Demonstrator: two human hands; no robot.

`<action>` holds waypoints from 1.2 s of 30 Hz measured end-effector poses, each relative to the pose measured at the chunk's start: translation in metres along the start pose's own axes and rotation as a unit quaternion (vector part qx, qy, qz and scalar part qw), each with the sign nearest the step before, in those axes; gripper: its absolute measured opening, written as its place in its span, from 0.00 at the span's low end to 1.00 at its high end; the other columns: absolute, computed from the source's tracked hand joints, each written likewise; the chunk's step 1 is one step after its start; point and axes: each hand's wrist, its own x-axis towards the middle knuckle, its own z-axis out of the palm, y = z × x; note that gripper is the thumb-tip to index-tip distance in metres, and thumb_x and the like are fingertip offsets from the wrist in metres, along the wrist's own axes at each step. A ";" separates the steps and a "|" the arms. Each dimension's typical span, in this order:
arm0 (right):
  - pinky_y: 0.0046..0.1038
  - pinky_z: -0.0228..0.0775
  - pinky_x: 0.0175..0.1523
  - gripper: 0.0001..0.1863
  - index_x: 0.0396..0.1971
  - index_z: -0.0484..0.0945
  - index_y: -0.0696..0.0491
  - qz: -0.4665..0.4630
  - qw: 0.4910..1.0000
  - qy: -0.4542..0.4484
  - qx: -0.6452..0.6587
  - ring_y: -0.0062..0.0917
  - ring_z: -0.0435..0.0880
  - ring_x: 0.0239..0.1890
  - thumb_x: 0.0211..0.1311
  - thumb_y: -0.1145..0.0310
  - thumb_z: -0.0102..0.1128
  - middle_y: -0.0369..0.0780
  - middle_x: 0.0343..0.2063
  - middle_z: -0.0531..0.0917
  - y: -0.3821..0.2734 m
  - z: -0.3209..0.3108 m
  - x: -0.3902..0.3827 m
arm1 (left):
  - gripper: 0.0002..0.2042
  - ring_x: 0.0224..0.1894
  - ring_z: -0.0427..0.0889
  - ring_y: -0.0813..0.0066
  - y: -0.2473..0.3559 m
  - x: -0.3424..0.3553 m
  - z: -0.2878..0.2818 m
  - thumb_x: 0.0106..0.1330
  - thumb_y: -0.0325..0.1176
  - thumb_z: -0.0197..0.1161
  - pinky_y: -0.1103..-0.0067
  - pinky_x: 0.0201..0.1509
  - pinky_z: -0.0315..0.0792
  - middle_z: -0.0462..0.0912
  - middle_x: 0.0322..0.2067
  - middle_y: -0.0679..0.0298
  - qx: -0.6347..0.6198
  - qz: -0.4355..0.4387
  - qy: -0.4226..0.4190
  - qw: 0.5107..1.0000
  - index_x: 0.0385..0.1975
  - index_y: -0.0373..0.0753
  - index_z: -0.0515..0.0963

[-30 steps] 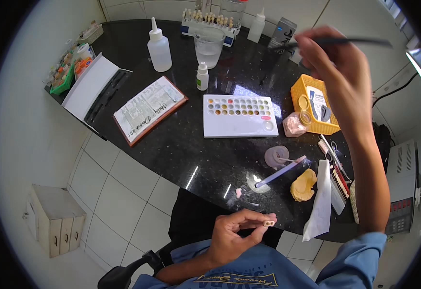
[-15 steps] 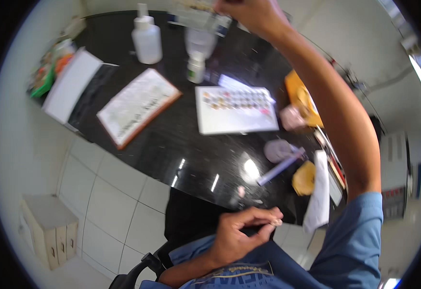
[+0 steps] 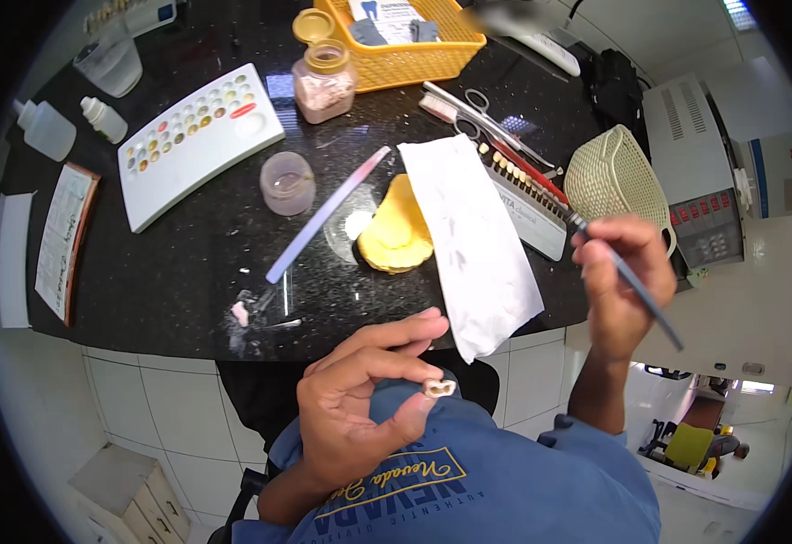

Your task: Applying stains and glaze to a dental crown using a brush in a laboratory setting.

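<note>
Between the thumb and forefinger of my left hand (image 3: 360,390) is a small whitish dental crown (image 3: 439,388), its hollow side showing. This hand is closed in a pinch in front of my shirt, short of the table's near edge. My right hand (image 3: 627,276) grips a thin dark-handled brush (image 3: 641,295) like a pen. The brush's metal-collared end points up and left, close to a shade guide (image 3: 527,213) with a row of tooth-coloured tabs. A white tissue (image 3: 478,245) lies between the hands and hangs over the table edge.
A yellow moulded piece (image 3: 396,231), a lilac stick (image 3: 328,213) and a small clear cup (image 3: 287,184) lie nearby. Farther left sits a white palette (image 3: 178,177) with coloured wells. At the back stand a jar of pink powder (image 3: 323,86) and a yellow basket (image 3: 414,68).
My right hand has come back from the far side of the table to the near right. The view has turned rightward. My left hand keeps its pinch on the crown.
</note>
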 end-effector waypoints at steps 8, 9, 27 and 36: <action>0.22 0.74 0.30 0.12 0.32 0.83 0.58 -0.069 0.984 -0.130 -0.100 0.25 0.82 0.25 0.42 0.82 0.67 0.41 0.26 0.82 0.038 -0.015 -0.036 | 0.10 0.69 0.60 0.55 -0.013 0.029 0.030 0.53 0.17 0.66 0.59 0.71 0.57 0.61 0.64 0.41 0.001 -0.045 -0.030 0.999 0.36 0.32 0.81; 0.22 0.74 0.29 0.13 0.32 0.83 0.57 -0.078 0.983 -0.134 -0.098 0.25 0.82 0.25 0.40 0.82 0.67 0.40 0.26 0.82 0.038 -0.018 -0.035 | 0.10 0.69 0.60 0.55 -0.013 0.030 0.031 0.53 0.17 0.66 0.59 0.71 0.57 0.61 0.64 0.41 0.002 -0.046 -0.025 0.999 0.35 0.32 0.81; 0.24 0.78 0.29 0.16 0.37 0.78 0.60 -0.121 0.934 -0.213 0.260 0.30 0.82 0.24 0.43 0.82 0.66 0.44 0.26 0.80 0.006 0.031 -0.043 | 0.09 0.50 0.82 0.62 -0.008 -0.024 0.005 0.61 0.13 0.56 0.72 0.55 0.78 0.81 0.45 0.42 0.051 0.036 0.242 0.968 0.40 0.28 0.73; 0.24 0.75 0.29 0.14 0.36 0.78 0.63 -0.082 0.915 -0.223 0.325 0.28 0.81 0.23 0.45 0.84 0.64 0.47 0.28 0.79 0.010 0.061 -0.038 | 0.08 0.45 0.85 0.70 0.009 -0.022 -0.027 0.60 0.17 0.62 0.77 0.53 0.78 0.84 0.41 0.48 -0.002 -0.076 0.149 0.986 0.39 0.27 0.77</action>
